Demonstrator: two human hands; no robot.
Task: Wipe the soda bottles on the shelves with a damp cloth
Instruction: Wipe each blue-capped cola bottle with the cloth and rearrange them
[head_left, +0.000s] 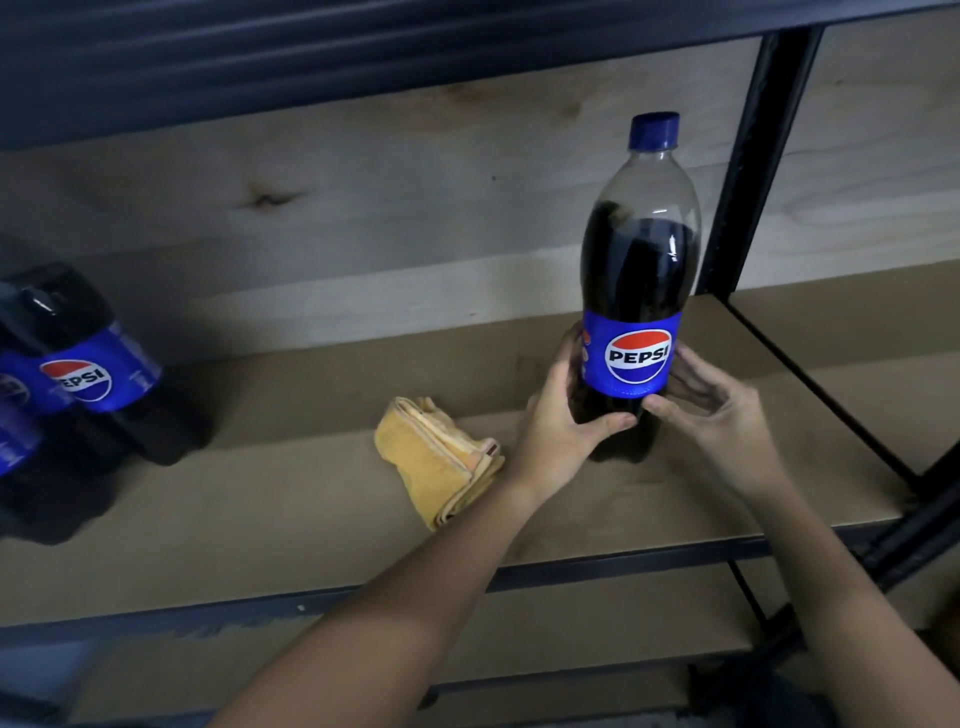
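I read "PEPSI" in white capitals across the red, white and blue roundel on the blue label of the bottle (640, 291) standing upright at the right end of the shelf (311, 519). The same logo shows on the group of bottles (78, 374) at the far left edge, though there the first letter is cut off by the curve and only "EPSI" is legible. My left hand (558, 436) grips the upright bottle low on its left side, thumb curled across the front just under the label and fingers wrapped behind. My right hand (711, 410) touches the bottle on its right side at label height, thumb tip against the front near the left thumb, fingers loosely bent; I cannot tell whether they press on it. The bottle has a blue screw cap, a clear neck and dark cola filling it to the shoulder. A folded yellow cloth (441, 460) lies on the shelf just left of my left wrist, in neither hand.
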